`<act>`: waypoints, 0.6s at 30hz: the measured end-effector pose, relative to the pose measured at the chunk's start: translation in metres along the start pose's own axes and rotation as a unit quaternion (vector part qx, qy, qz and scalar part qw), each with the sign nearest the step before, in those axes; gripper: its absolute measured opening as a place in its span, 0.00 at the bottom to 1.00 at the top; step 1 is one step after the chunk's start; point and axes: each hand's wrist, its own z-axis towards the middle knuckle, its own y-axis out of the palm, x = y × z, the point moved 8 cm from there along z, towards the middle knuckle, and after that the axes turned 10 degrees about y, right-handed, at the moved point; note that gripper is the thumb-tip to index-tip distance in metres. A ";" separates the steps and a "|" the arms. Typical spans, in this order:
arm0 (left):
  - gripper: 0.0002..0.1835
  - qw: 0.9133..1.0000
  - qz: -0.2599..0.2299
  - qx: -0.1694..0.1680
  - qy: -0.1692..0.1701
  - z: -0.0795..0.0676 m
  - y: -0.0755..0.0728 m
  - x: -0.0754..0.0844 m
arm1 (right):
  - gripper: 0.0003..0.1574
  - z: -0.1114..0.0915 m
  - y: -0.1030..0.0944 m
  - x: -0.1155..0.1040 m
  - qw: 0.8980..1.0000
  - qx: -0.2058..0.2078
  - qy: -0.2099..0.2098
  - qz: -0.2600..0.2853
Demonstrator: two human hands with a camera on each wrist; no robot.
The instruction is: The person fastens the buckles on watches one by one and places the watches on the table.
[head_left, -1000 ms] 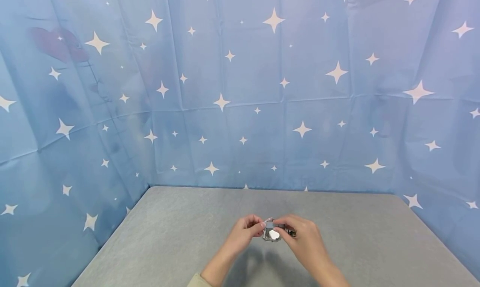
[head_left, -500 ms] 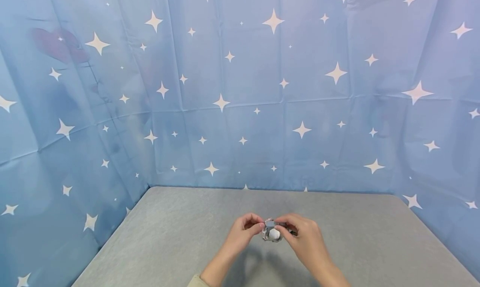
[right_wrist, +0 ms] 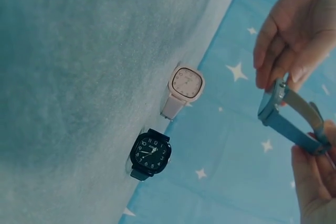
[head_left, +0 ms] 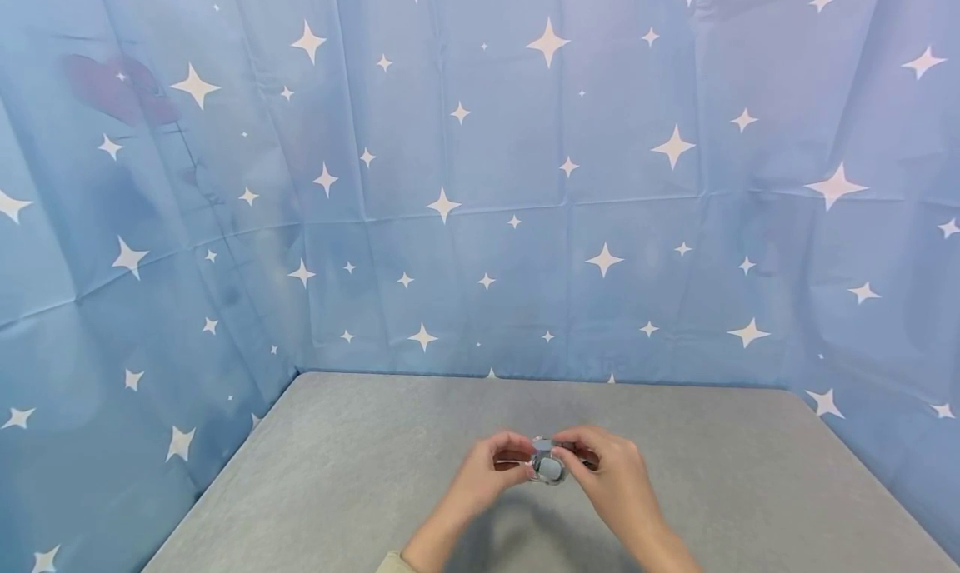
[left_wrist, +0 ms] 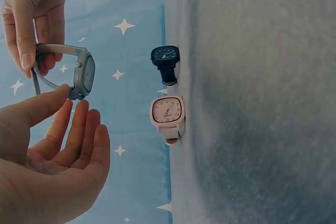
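A grey-blue wristwatch (head_left: 551, 470) with a rounded square case is held up between both hands, its strap bent into a loop. My right hand (head_left: 611, 471) pinches the strap, as the right wrist view shows, with the strap (right_wrist: 302, 140) running into the fingers. On the other side my left hand (head_left: 486, 473) holds the watch by one end of its case, thumb and fingertips at the crown side. The left wrist view shows the case (left_wrist: 83, 75) edge-on, with the other left fingers (left_wrist: 97, 145) loosely bent below it.
Two more watches, one black (right_wrist: 150, 153) and one pale pink (right_wrist: 186, 84), lie side by side on the grey tabletop (head_left: 360, 456) in the wrist views. The head view does not show them. Blue star-printed cloth (head_left: 487, 248) stands behind the table.
My left thumb has moved down, and its gap to the fingers has widened around the watch. The watch face has turned slightly and lost its glare. My right hand has hardly moved.
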 end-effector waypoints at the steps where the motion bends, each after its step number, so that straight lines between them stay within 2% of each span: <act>1: 0.11 1.000 0.000 -0.002 0.000 0.000 0.001 0.000 | 0.16 0.000 0.000 0.000 1.000 -0.001 0.001 0.001; 18: 0.09 1.000 -0.020 0.011 0.018 -0.001 0.003 -0.002 | 0.13 0.000 -0.001 0.004 1.000 -0.010 0.017 0.017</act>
